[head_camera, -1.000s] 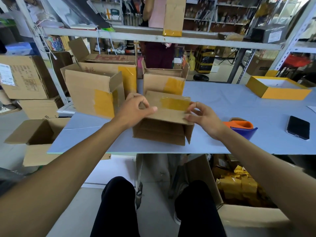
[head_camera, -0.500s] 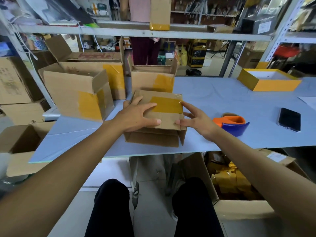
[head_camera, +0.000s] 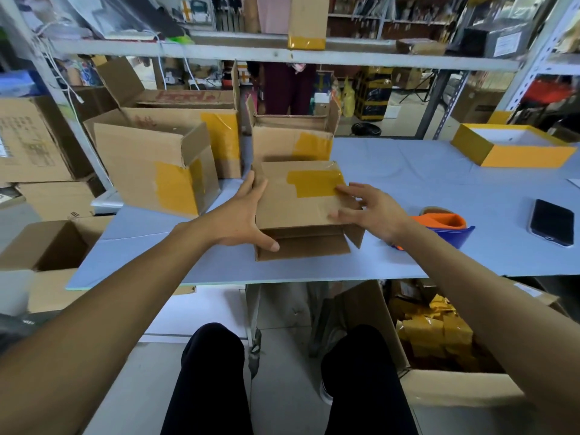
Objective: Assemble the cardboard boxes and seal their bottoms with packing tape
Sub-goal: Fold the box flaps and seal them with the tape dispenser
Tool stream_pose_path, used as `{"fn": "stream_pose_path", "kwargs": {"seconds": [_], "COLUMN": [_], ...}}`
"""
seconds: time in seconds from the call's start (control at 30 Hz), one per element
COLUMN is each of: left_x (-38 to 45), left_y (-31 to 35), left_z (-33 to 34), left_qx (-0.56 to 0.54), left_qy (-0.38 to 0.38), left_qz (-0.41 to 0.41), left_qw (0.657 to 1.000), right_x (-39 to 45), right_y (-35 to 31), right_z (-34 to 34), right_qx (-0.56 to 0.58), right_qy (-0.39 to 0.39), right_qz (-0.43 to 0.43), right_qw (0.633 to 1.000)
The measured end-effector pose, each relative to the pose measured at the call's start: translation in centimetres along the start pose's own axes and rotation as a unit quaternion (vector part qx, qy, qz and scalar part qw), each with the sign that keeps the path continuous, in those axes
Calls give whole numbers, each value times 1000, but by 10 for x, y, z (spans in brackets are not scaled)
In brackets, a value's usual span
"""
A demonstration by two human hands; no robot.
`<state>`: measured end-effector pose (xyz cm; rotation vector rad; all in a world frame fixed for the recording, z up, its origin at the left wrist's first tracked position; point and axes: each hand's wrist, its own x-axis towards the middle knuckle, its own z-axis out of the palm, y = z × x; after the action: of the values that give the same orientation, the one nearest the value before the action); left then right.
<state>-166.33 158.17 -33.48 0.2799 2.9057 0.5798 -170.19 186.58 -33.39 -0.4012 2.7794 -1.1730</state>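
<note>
A small cardboard box [head_camera: 292, 205] lies near the front edge of the blue table [head_camera: 439, 174], its open end with loose flaps facing me. A strip of yellow packing tape [head_camera: 314, 183] runs across its upper face. My left hand [head_camera: 241, 221] lies flat against the box's left side, fingers straight, thumb at the lower front corner. My right hand [head_camera: 373, 211] rests on the upper face at the right, fingers spread and touching the tape's end. An orange and blue tape dispenser [head_camera: 445, 227] sits just right of my right hand.
Three taped boxes stand behind: a large one [head_camera: 150, 171] at left, another [head_camera: 188, 120] behind it, a small open one [head_camera: 292, 142] straight ahead. A yellow tray box [head_camera: 514, 152] and a phone [head_camera: 551, 221] are at right. Cartons [head_camera: 47, 246] stand on the floor at left.
My left hand slid off the top of the box to its left side. My right hand moved from the right edge up onto the taped face.
</note>
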Motion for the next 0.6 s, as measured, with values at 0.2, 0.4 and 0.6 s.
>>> {"fn": "stream_pose_path", "kwargs": {"seconds": [0.2, 0.4, 0.6], "left_x": [-8, -16, -24], "left_y": [0, -1, 11], "left_z": [12, 9, -1], "left_qx": [-98, -117, -167], "left_qy": [104, 86, 142], "left_qz": [21, -1, 73], "left_qw": [990, 989, 973], "right_x": [-6, -6, -2], "right_y": [-11, -11, -20], "right_z": [3, 0, -2], "right_qx": [-90, -52, 79], "right_qy": [-45, 7, 152], "right_qz": [-24, -35, -17], "right_qw": [995, 998, 985]}}
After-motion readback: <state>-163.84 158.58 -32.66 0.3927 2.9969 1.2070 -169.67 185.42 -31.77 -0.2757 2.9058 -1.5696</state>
